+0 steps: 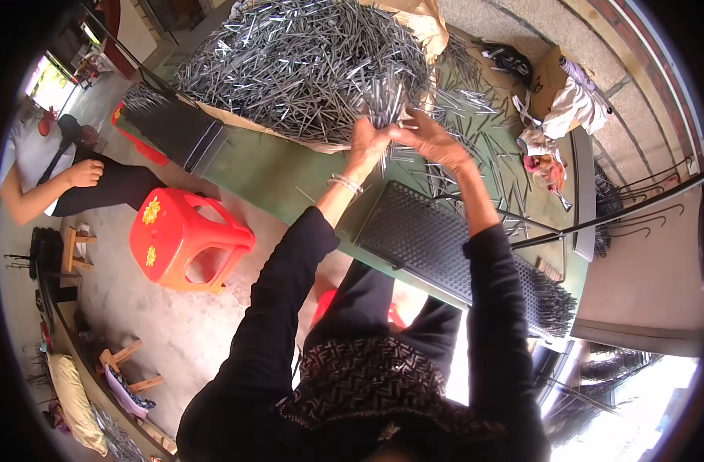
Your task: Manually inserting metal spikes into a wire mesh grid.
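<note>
Between both hands, in front of a big heap, is a bunch of thin grey sticks [382,98], blurred at its upper end. My left hand [367,145], with a bracelet at its wrist, is closed round the bunch from the left. From the right my right hand [438,146] meets it, its fingers bent against the bunch. The heap of similar loose sticks [290,65] lies on brown paper [321,145] on the green table [282,165]. A black tray full of small holes [417,223] lies below my hands, with sticks standing upright at its right end [548,300].
Loose sticks [483,165] are strewn right of the heap. Cloths [579,112] and a cardboard box [548,81] lie at the far right. A red plastic stool [175,239] stands on the left. Another person [67,173] sits beyond it near a second black tray [163,127].
</note>
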### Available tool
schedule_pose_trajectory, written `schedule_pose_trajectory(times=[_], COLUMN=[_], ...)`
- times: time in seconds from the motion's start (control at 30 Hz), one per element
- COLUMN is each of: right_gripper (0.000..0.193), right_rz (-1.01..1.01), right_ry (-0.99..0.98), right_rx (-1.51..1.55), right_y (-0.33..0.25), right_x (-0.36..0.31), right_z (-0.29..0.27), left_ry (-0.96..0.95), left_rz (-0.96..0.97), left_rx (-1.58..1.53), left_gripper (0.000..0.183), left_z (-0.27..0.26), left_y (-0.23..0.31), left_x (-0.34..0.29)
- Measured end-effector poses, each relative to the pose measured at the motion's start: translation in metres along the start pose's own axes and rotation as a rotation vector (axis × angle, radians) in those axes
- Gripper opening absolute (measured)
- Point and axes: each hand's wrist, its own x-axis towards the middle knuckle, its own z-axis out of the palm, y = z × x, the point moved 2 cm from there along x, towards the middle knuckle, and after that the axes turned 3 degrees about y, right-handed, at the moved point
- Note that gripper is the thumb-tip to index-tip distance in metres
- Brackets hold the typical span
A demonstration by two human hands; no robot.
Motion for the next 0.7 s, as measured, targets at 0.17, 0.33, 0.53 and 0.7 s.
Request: schedule_pose_trajectory(times=[0.17, 0.33, 0.53, 0.7], right_gripper=[0.087, 0.083, 0.067, 0.035], right_rz=[-0.152, 0.026, -0.070, -0.025], right_ry=[0.185, 0.340, 0.541, 0.290], right_rx=[-0.049, 0.127, 0.264, 0.530], right_y=[0.061, 0.059, 0.012, 0.003], right_x=[0.011, 0.002, -0.006, -0.005], right_z=[0.035, 0.071, 0.068, 0.082], left_ry=[0.016, -0.016, -0.052, -0.031], left_rz=[0.029, -0.060, -0.045, 0.074], left_rx=[0.129, 0.320, 0.309, 0.038], left_gripper=[0.031, 0.058, 0.062, 0.064], left_z=[0.017, -0.005, -0.002, -0.007], left_y=[-0.031, -0.040, -0.028, -0.036], left_x=[-0.028, -0.052, -0.047, -0.045])
